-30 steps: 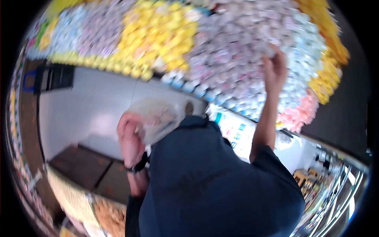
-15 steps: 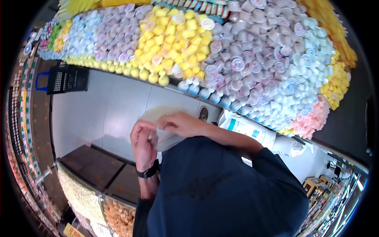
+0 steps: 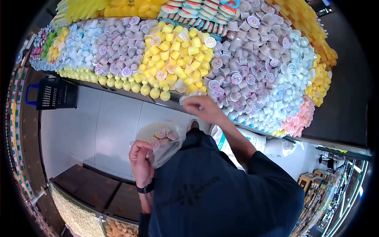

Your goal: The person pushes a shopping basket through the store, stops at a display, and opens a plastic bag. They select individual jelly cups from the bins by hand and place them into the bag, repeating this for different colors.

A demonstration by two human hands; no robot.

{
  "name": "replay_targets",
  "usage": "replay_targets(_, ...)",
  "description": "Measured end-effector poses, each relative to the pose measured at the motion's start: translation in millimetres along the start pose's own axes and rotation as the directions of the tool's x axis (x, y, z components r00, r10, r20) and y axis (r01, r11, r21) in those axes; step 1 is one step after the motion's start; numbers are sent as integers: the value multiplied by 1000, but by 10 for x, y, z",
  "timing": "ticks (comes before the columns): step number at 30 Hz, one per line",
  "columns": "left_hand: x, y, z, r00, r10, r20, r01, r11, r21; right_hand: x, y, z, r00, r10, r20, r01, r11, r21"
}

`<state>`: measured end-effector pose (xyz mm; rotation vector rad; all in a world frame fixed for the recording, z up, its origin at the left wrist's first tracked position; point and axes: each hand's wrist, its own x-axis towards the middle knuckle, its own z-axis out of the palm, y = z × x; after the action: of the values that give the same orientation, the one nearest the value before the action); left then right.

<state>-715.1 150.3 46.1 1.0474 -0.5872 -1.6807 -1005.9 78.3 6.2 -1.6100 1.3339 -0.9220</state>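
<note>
My left hand (image 3: 142, 160), with a dark band on its wrist, is closed on the rim of a clear plastic bag (image 3: 167, 154). The bag hangs in front of my body, and several jelly cups (image 3: 161, 133) with printed lids show inside it. My right hand (image 3: 205, 109) is over the front edge of the display, its fingers curled together. Pale cups (image 3: 185, 98) lie right at its fingertips; I cannot make out whether one is between them. Just beyond are heaps of yellow jelly cups (image 3: 173, 51) and greyish-purple jelly cups (image 3: 244, 67).
Round yellow jellies (image 3: 145, 89) line the display's front edge. A dark basket with a blue handle (image 3: 59, 93) stands at the left. White sacks (image 3: 252, 140) lie under the display at right. Dark bins (image 3: 85, 183) are at lower left, and grey floor (image 3: 114, 126) lies between.
My right hand has left the bag and moved up and right to the display's edge. The bag now hangs open from my left hand, showing the cups inside.
</note>
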Motion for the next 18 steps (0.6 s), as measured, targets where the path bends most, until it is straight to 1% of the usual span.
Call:
replay_targets(1, 47, 28, -119, 999, 26, -20, -26, 1000, 17, 214, -127, -191, 990, 49, -132, -68, 987, -144)
replay_targets(2, 50, 31, -190, 998, 49, -44, -47, 998, 46, 302, -137, -253, 968, -12, -251, -41, 978, -202)
replay_targets(3, 52, 45, -251, 998, 45, -43, -43, 998, 42, 394, -234, -327, 949, -96, -300, -9, 944, -331)
replay_targets(4, 70, 65, -305, 997, 50, -57, -49, 999, 17, 496, -271, -402, 950, -96, -298, -10, 942, -335)
replay_targets(6, 120, 110, -390, 996, 57, -72, -58, 998, -10, 735, -293, -538, 908, -305, -289, 75, 795, -602)
replay_targets(7, 140, 128, -423, 994, 75, -82, -78, 997, -25, 877, -290, -586, 909, -304, -286, 77, 795, -602)
replay_targets(9, 180, 177, -471, 991, 95, -95, -99, 994, -39, 1173, -241, -688, 861, -387, -331, 54, 715, -697)
replay_targets(10, 199, 217, -473, 985, 117, -124, -121, 992, -25, 1319, -178, -731, 861, -388, -330, 56, 716, -696)
replay_targets(12, 264, 248, -503, 977, 140, -158, -143, 990, -9, 1591, -8, -772, 844, -463, -272, 56, 580, -812)
replay_targets(13, 284, 265, -535, 972, 134, -195, -139, 990, -8, 1684, 67, -774, 870, -414, -269, 21, 576, -817)
replay_targets(14, 290, 295, -564, 964, 129, -234, -133, 991, -2, 1741, 103, -752, 872, -409, -268, 27, 588, -808)
replay_targets(16, 340, 362, -559, 958, 137, -252, -135, 990, 26, 1870, 150, -724, 940, -193, -280, -132, 551, -824)
replay_targets(17, 367, 397, -532, 956, 137, -259, -134, 991, 27, 1903, 151, -715, 942, -150, -299, -179, 530, -829)
replay_targets(18, 403, 440, -499, 955, 135, -263, -132, 991, 29, 1935, 177, -717, 942, -144, -303, -182, 539, -823)
